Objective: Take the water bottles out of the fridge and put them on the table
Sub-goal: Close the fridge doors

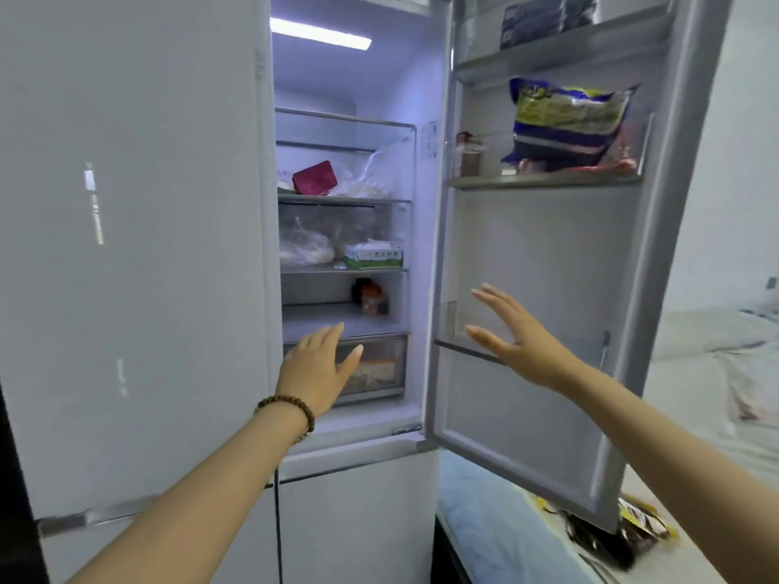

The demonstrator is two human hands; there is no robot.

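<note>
The white fridge [139,246] stands in front of me with its right door [548,263] swung open and the inside lit. My left hand [316,368], with a bead bracelet on the wrist, is open and reaches toward the low shelf and the drawer [379,368]. My right hand [518,335] is open, fingers spread, in front of the lowest door shelf [459,345], which looks bare. I see no water bottle clearly. A small dark bottle [371,297] stands on a low inner shelf and a small bottle [468,155] stands in the door.
Inner shelves hold a red pouch [315,178], plastic bags [305,246] and a green-and-white carton [373,255]. A blue-and-yellow bag [569,124] fills the middle door shelf. A light blue surface [497,528] with dark packets [628,533] lies below the door. A bed [716,373] is at right.
</note>
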